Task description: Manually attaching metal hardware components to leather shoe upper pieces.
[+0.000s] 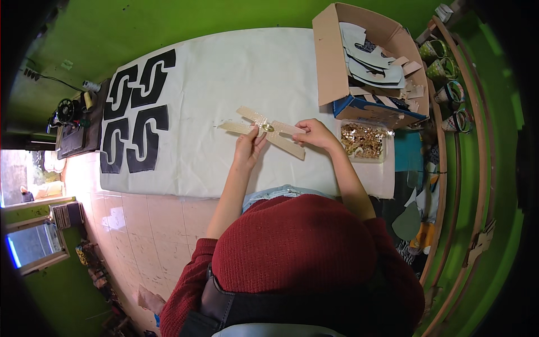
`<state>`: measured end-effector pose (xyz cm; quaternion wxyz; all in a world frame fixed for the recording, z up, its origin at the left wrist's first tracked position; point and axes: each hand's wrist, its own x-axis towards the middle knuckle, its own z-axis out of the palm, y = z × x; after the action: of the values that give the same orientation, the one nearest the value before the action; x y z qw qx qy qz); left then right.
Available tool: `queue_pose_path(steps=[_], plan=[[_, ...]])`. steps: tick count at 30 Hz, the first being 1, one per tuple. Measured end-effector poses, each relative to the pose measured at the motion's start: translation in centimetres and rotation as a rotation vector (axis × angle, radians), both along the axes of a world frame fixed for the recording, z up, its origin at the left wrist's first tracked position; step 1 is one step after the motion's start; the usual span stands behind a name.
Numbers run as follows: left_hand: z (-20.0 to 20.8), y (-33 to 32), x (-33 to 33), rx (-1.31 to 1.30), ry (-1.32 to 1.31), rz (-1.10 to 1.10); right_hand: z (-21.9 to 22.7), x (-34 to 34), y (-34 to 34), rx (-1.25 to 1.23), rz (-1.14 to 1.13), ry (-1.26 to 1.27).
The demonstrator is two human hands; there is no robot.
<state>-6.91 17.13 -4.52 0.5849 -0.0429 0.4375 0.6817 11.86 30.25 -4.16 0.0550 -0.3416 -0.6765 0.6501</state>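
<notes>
Two beige, glittery straps [264, 130] lie crossed in an X on the white cloth-covered table [236, 73]. A small gold oval ornament [268, 127] sits where they cross. My left hand [249, 145] pinches the crossing from below, fingers by the ornament. My right hand [315, 133] grips the right end of the upper strap. A clear plastic tub of gold ornaments [363, 140] stands just right of my right hand.
Several black cut shapes [135, 115] lie on the table's left part. An open cardboard box [365, 56] with grey and beige cut pieces stands at the far right, above a blue box [373, 109]. A sewing machine [70, 115] sits far left. Wooden shelves [449, 101] run on the right.
</notes>
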Motion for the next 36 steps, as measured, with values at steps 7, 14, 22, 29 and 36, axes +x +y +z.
queue_pose_path(steps=[7, 14, 22, 29, 36], plan=[[-0.3, -2.2, -1.9, -0.064, 0.190, 0.002, -0.7, 0.1, -1.7, -0.103, -0.287, 0.158], [-0.5, -4.7, -3.7, -0.075, 0.328, 0.035, -1.9, -3.1, -3.7, -0.184, -0.463, 0.279], [1.9, -8.6, -8.6, 0.632, -0.118, -0.408, -1.6, -5.3, -4.9, 0.525, -0.519, 0.165], [2.6, -9.8, -11.1, 0.083, 0.519, -0.623, -0.5, -5.3, -7.2, 0.642, -0.497, 0.219], [1.9, -11.6, -8.7, -0.076, 1.061, -0.691, 0.7, -4.4, -9.5, 0.909, -0.467, 0.400]])
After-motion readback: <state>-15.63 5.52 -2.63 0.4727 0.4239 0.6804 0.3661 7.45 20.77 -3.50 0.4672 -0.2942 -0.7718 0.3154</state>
